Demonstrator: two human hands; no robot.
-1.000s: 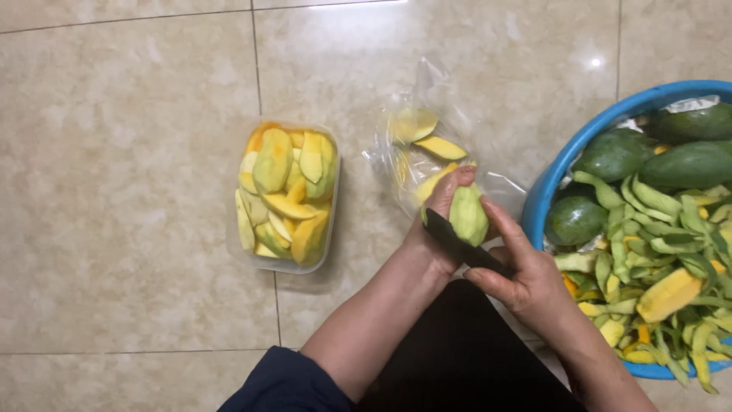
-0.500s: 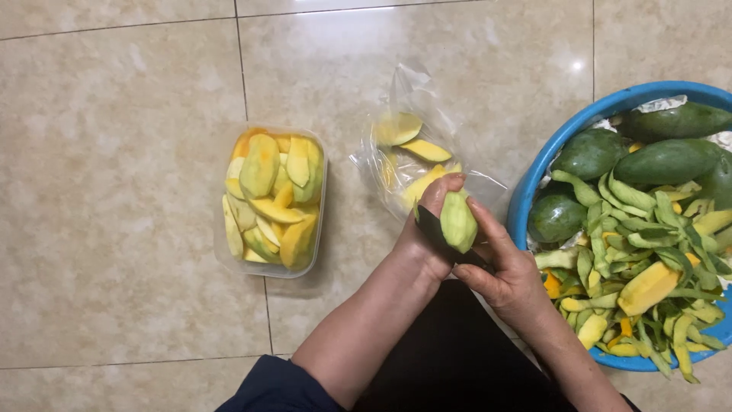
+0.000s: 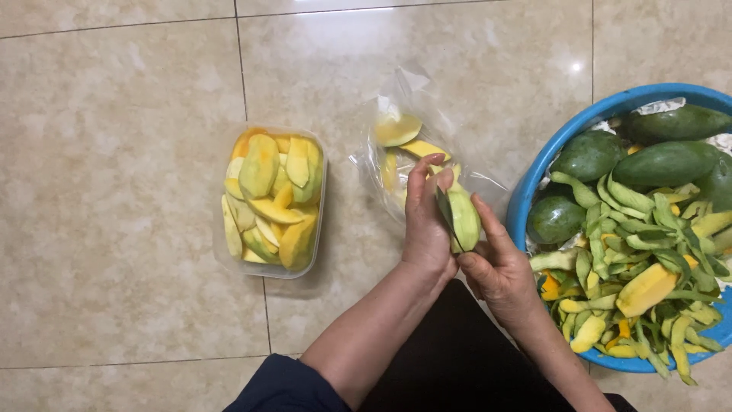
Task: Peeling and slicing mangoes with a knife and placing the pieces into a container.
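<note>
Your left hand [image 3: 427,225] grips the peeled pale-green mango [image 3: 463,219], right-hand fingers [image 3: 488,229] pinching the dark knife [image 3: 444,207]; the clear plastic tub [image 3: 320,206] holds many slices, and whole dark-green mangoes [image 3: 665,162] wait in the blue basin [image 3: 549,164].

Knife [image 3: 444,207] mostly hidden between left hand [image 3: 425,229] and peeled mango [image 3: 463,220]; handle concealed inside right hand [image 3: 496,267]; blade length not determinable. Mango's lower end covered by fingers. Blue basin [image 3: 534,191] cut off by right edge; its far side out of view. Whole green mangoes [image 3: 663,162] partly buried under peelings [image 3: 648,229]. Slices in clear plastic bag [image 3: 396,164] blurred by creased film, count uncertain. Lower layers in plastic container [image 3: 320,191] hidden.
</note>
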